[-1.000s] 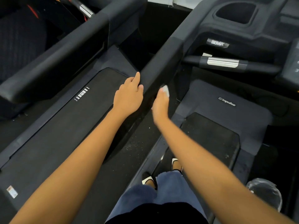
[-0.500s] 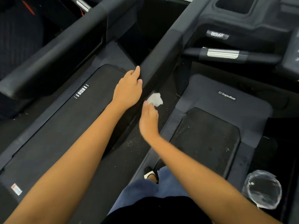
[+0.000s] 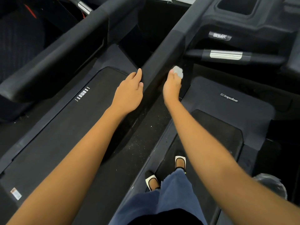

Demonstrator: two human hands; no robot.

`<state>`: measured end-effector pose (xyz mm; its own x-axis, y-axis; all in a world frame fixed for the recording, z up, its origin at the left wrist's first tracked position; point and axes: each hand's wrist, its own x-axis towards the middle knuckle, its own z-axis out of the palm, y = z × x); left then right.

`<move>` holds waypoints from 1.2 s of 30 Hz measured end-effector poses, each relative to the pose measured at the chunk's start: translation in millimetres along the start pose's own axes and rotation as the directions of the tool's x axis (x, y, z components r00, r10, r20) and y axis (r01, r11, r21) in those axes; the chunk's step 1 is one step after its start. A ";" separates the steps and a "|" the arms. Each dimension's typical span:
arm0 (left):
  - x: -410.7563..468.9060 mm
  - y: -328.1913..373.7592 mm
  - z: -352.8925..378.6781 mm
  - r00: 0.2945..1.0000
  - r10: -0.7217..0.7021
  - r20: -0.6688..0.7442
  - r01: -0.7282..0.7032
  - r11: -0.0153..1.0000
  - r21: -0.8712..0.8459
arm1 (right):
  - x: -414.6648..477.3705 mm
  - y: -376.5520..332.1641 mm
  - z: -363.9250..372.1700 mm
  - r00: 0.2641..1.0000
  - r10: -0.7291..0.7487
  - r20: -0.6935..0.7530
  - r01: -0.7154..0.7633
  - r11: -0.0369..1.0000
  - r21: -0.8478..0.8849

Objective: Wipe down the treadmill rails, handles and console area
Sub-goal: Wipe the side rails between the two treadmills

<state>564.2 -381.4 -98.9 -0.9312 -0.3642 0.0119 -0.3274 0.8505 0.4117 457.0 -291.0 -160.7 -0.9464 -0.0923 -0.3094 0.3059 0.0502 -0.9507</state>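
Right grip (image 3: 172, 88) pinches small white crumpled wipe (image 3: 178, 71) against inner face of black padded treadmill side rail (image 3: 162, 62). Left grip (image 3: 128, 93) lies flat on rail's outer face, fingers straight. Looks early: rail mid-wipe, silver-banded black handle (image 3: 225, 54) and black console (image 3: 243, 18) likely not yet done.

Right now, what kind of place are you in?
Probably a gym. Two treadmills stand side by side, the left belt and the right belt, with a handrail rising between them and a silver pulse grip by the console.
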 end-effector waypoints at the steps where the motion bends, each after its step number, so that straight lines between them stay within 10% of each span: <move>1: -1.8 1.2 0.0 1.000 0.017 0.000 -0.017 1.000 0.018 | -25.7 7.2 4.8 1.000 -0.031 0.003 0.031 0.999 -0.017; 9: -46.0 -1.0 -10.8 0.999 0.036 -0.004 -0.036 0.999 -0.005 | -221.5 90.5 24.4 0.923 -0.281 0.264 0.305 0.951 -0.054; 14: -60.7 -15.6 -15.2 0.997 -0.026 -0.069 0.016 0.989 -0.144 | -145.2 80.3 25.4 0.839 -0.477 0.261 0.528 0.830 -0.182; 21: -65.9 -10.4 -16.7 0.996 -0.072 -0.051 0.062 0.984 -0.166 | 5.1 0.4 8.0 0.949 -0.309 0.063 0.306 0.853 -0.423; 26: -65.6 -7.3 -9.7 0.988 -0.110 -0.105 0.086 0.974 -0.210 | -109.5 48.1 20.8 0.943 -0.304 0.136 0.331 0.899 -0.288; 30: -66.8 -11.1 -10.7 0.984 -0.119 -0.133 0.088 0.971 -0.220 | -187.2 85.1 11.8 0.849 -0.185 0.495 0.321 0.924 -0.206; 36: -76.9 -11.6 -15.9 0.978 -0.155 -0.140 0.107 0.947 -0.304 | -95.8 22.7 6.3 0.900 -0.218 0.378 0.366 0.848 -0.383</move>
<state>642.1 -369.3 -90.1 -0.8375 -0.5413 0.0750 -0.3606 0.6506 0.6683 555.3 -287.3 -152.8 -0.8794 -0.4696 -0.0785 -0.1268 0.3899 -0.9121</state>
